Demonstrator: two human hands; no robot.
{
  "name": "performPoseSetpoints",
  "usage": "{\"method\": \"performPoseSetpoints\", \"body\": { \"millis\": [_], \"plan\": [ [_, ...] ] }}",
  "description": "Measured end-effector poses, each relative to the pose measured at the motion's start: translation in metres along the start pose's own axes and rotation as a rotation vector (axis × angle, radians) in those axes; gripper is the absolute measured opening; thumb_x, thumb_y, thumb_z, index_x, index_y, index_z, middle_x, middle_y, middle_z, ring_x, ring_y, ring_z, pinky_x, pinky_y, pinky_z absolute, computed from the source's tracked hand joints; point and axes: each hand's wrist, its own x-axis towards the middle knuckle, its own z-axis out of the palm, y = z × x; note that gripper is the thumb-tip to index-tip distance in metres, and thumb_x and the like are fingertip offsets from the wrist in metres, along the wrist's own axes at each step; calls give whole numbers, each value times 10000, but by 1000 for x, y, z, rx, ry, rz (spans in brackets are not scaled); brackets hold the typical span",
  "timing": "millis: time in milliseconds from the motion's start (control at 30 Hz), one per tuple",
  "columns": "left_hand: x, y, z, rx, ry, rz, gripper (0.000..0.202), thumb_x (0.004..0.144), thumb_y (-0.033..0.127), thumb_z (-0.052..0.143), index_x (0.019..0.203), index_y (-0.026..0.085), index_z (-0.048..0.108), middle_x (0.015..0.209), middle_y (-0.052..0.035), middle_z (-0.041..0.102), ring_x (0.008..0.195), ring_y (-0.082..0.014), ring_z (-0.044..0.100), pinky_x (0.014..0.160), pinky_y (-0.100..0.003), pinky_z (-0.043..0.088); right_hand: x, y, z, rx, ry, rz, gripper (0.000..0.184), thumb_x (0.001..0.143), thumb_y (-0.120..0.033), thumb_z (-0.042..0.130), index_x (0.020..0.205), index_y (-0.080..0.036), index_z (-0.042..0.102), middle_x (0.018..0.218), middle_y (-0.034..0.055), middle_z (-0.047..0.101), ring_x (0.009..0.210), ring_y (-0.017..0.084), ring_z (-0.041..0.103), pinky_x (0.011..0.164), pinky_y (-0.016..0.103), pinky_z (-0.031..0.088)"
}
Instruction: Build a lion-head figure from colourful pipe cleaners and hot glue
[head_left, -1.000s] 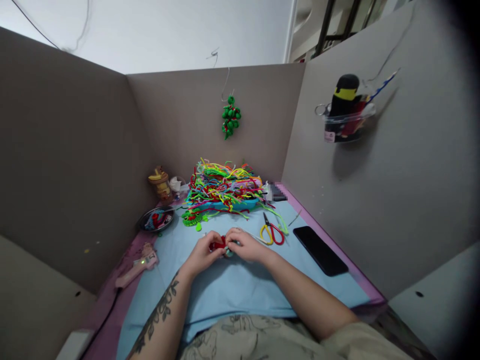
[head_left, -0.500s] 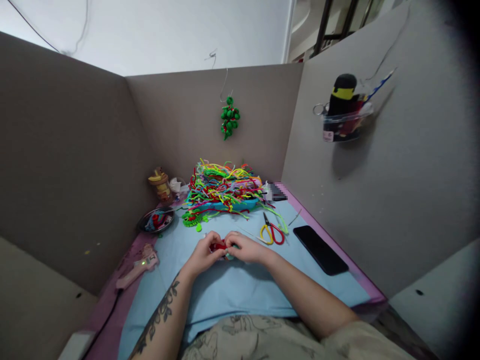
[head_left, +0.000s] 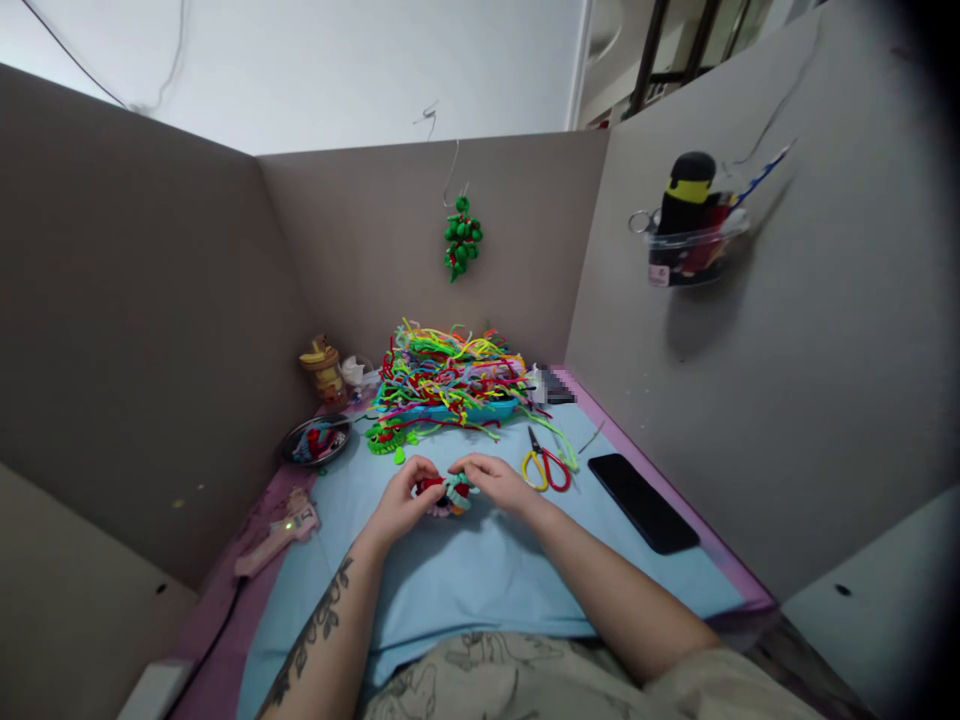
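Between both hands, just above the blue cloth (head_left: 442,590), is a small fuzzy craft piece (head_left: 454,493) in red, mint green and a bit of orange, seemingly made of pipe cleaners. My left hand (head_left: 409,495) grips its red left side with thumb and fingers closed. On its upper right, my right hand (head_left: 495,482) pinches the mint-green part; the fingertips partly cover it. Beyond the hands lies a green fuzzy figure (head_left: 384,437) with small bright green pieces beside it. Scissors (head_left: 546,466) with one yellow and one red handle rest to the right of my right hand.
A blue tray (head_left: 487,410) heaped with colourful pipe cleaners (head_left: 450,370) stands at the back. Leftward are a dark bowl (head_left: 316,440) and a pink glue gun (head_left: 281,537) with its cord. A black phone (head_left: 643,502) lies right. Partitions (head_left: 427,250) enclose the table.
My right hand has shifted slightly up and right, and my left hand slightly left, showing more of the mint-green part. Both hands still hold the piece.
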Motion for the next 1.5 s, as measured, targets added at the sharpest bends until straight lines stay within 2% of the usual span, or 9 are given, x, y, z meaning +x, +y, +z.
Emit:
{"method": "performPoseSetpoints", "body": {
  "millis": [233, 367, 500, 667, 800, 867, 1000, 1267, 1500],
  "plan": [
    [2, -6, 0, -234, 25, -71, 279, 755, 359, 643, 880, 178, 471, 721, 19, 545, 639, -97, 521, 592, -215, 400, -3, 4, 7, 17, 19, -64, 265, 777, -195, 543, 1034, -182, 603, 1003, 50, 632, 933, 169, 569, 856, 325, 427],
    [2, -6, 1, -358, 31, -138, 353, 717, 364, 682, 929, 186, 463, 665, 39, 549, 548, -80, 517, 498, -186, 385, -3, 6, 9, 54, 13, -18, 244, 772, -202, 560, 1011, -181, 608, 946, 37, 641, 884, 165, 576, 826, 322, 435],
    [4, -5, -3, -512, 66, -183, 430, 730, 387, 665, 1060, 204, 461, 660, 46, 572, 477, -74, 517, 453, -184, 397, -3, 7, 12, 353, -71, 42, 315, 725, -211, 643, 1031, -182, 580, 920, 24, 639, 836, 156, 591, 752, 288, 458],
    [11, -10, -10, -825, 166, -248, 505, 799, 519, 531, 1200, 226, 441, 1085, -96, 623, 886, -205, 629, 753, -346, 501, 4, 12, 17, 904, 91, 149, 366, 710, -237, 684, 1051, -215, 551, 910, 19, 651, 799, 146, 627, 757, 293, 491],
    [12, -18, -5, -899, 10, -361, 462, 828, 529, 480, 1165, 216, 519, 1120, -102, 621, 907, -203, 624, 786, -354, 487, 12, 20, 20, 1146, 170, 170, 334, 697, -174, 646, 1018, -206, 560, 900, 30, 667, 856, 176, 636, 815, 335, 503],
    [11, -19, 1, -908, -30, -358, 426, 824, 453, 540, 1195, 246, 510, 1162, -81, 603, 930, -195, 618, 803, -348, 482, 15, 23, 21, 1182, 193, 167, 314, 690, -130, 620, 994, -188, 572, 909, 39, 674, 893, 190, 634, 848, 351, 495],
    [10, -19, 7, -950, 53, -354, 509, 793, 296, 622, 1259, 352, 426, 1271, -21, 532, 916, -167, 622, 772, -331, 498, 14, 26, 21, 1257, 215, 214, 229, 744, -140, 576, 968, -185, 578, 953, 46, 682, 923, 189, 635, 873, 374, 485],
    [16, -26, -5, -1027, 101, -326, 355, 838, 367, 539, 1168, 234, 533, 1151, -46, 612, 933, -173, 609, 771, -304, 505, 5, 14, 24, 1251, 105, 220, 184, 797, -190, 567, 980, -188, 568, 938, 41, 690, 859, 168, 656, 856, 372, 489],
    [15, -24, -5, -1061, 92, -265, 497, 816, 517, 507, 1181, 180, 512, 1184, -102, 585, 1057, -228, 565, 871, -372, 471, 1, 20, 31, 1270, 85, 257, 315, 721, -75, 610, 1004, -197, 548, 957, 27, 686, 865, 174, 658, 834, 370, 511]
  ]
}}
